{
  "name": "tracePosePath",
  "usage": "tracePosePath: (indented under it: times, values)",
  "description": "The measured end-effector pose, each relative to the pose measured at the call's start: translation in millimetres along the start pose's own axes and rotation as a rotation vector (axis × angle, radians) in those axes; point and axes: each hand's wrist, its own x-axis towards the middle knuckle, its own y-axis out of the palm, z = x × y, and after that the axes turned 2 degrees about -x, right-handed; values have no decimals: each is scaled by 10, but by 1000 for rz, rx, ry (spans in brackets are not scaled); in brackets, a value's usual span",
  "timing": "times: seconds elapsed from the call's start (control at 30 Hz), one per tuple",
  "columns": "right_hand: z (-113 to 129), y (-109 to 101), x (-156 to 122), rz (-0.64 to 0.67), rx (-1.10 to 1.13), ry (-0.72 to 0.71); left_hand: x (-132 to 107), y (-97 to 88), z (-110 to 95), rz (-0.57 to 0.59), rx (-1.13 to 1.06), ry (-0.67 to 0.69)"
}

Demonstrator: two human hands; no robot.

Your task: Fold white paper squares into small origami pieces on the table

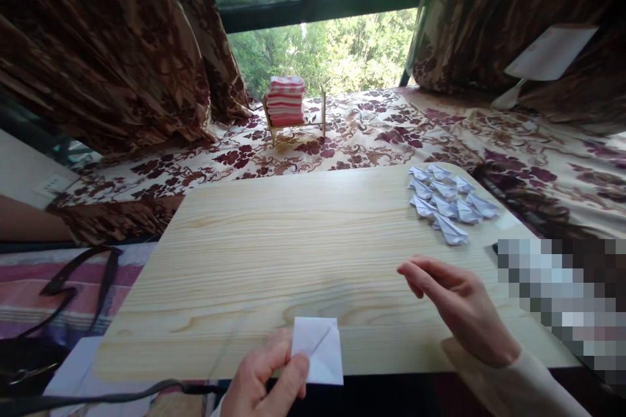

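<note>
Head view: the left hand (268, 371) pinches a folded paper square (323, 355) between thumb and fingers at the near edge of a wood-grain table (268, 247); the right hand (462, 313), part-open with fingers loosely bent, holds nothing visible. Folded paper pieces (444, 207) lie grouped at the far right corner. Behind, floral cloth (366, 140) bears folded cloths (284, 103) on a rack (323, 111) and a lamp (548, 55), before a curtained window (323, 45).

One left hand (268, 371), one right hand (467, 313), one paper square (320, 355), one table (274, 241). About ten folded papers (450, 232); they overlap, so the exact count is uncertain. One lamp (550, 55), one rack (323, 114), one cloth stack (285, 102), its layers not clearly countable.
</note>
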Motion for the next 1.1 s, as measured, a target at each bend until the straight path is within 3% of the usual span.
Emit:
tracePosePath:
  times: [0.07, 0.13, 0.23, 0.4, 0.57, 0.77, 1.1]
  values:
    - [62, 6, -42, 44, -75, -212, 46, -3, 5, 61, -44, -106]
    - [156, 106, -106, 214, -141, -400, 118, 22, -27, 114, -93, -97]
    - [246, 275, -168, 303, -181, -496, 214, 65, -110, 133, -172, -27]
    - [210, 324, -157, 354, -128, -465, 270, 45, -170, 155, -243, 111]
    - [173, 316, -163, 369, -106, -453, 278, -5, -137, 147, -197, 118]
    - [156, 355, -144, 320, -64, -425, 239, 10, -178, 98, -172, -54]
    - [106, 388, -170, 74, -23, -348, 291, 55, -125, 145, -315, -136]
